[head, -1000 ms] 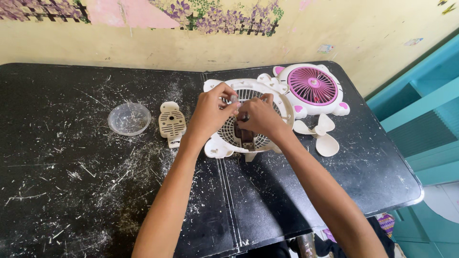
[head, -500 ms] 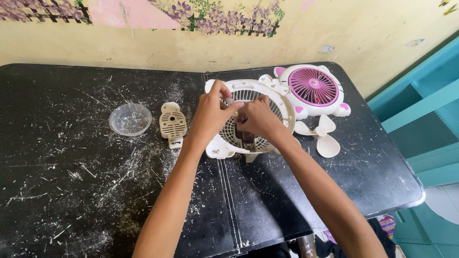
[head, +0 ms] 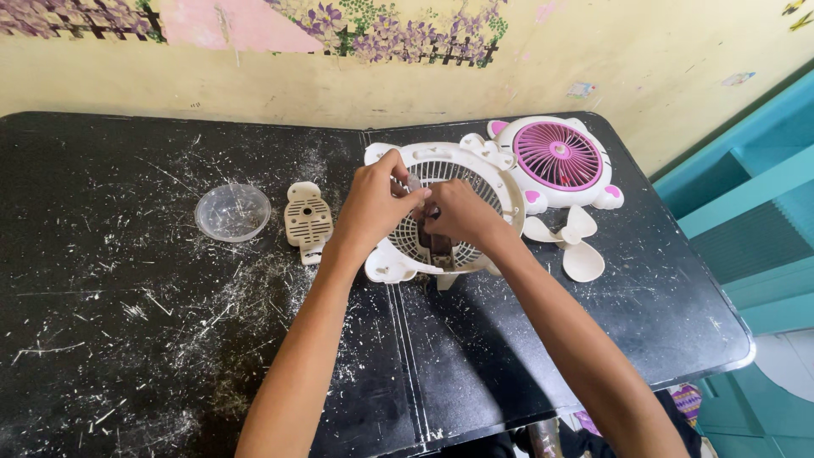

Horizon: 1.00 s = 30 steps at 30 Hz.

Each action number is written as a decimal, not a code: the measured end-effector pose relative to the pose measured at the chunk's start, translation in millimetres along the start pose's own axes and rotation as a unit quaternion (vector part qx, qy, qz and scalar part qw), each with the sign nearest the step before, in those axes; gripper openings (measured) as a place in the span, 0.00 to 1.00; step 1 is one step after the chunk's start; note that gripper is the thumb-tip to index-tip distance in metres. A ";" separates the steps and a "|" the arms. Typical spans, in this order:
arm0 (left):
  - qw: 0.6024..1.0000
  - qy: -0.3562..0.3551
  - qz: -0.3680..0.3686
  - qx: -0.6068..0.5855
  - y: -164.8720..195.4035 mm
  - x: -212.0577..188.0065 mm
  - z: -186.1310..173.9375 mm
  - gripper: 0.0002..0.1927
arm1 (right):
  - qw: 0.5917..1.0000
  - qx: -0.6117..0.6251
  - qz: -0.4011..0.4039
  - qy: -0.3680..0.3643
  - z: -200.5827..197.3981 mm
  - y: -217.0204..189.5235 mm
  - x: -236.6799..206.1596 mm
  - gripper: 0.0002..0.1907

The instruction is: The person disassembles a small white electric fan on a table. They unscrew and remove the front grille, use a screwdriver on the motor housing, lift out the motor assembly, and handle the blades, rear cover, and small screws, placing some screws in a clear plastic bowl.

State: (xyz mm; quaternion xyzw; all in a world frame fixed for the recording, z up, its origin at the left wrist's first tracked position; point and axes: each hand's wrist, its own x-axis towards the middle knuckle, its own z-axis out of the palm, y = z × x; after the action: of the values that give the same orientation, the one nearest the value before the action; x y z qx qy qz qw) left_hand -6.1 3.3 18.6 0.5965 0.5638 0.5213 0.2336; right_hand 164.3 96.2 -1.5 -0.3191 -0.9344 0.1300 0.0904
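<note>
Flat, both hands [head: 415, 212] on fan housing [head: 475, 174] (grille up).

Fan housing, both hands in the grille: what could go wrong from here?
The white fan housing looks tilted and rests only partly on the table; pressure from the left hand or right hand might tip it. The loose fan blade close beside it could get knocked. Any small part dropped might vanish among the white debris.

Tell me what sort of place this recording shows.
Probably a home or small repair corner: a scratched black table against a painted flower wall, with a dismantled white fan housing under both hands.
</note>
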 end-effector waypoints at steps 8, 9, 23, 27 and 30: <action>1.000 0.000 -0.001 0.003 -1.3 0.3 -1.4 0.22 | 0.998 0.051 -0.022 0.028 -5.2 -5.3 -2.3 0.11; 1.000 0.001 0.006 -0.001 -1.9 0.4 -1.2 0.22 | 0.998 0.055 -0.025 0.030 -5.1 -5.8 -2.5 0.11; 0.999 0.007 0.019 -0.027 -9.3 3.8 6.0 0.18 | 0.995 0.096 -0.006 0.028 -5.4 -7.2 -4.7 0.13; 0.999 0.004 0.018 -0.032 -9.4 4.2 5.5 0.14 | 0.993 0.113 -0.014 0.029 -5.5 -5.6 -4.2 0.15; 0.999 0.015 0.036 -0.021 -5.9 2.8 3.7 0.15 | 0.992 0.118 -0.024 0.031 -5.1 -4.2 -4.3 0.15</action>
State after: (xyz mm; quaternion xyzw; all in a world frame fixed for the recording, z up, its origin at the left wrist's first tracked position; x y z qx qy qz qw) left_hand -5.9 8.5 13.2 0.6037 0.5344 0.5500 0.2181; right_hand 166.5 91.3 4.3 -0.2879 -0.9165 0.2277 0.1592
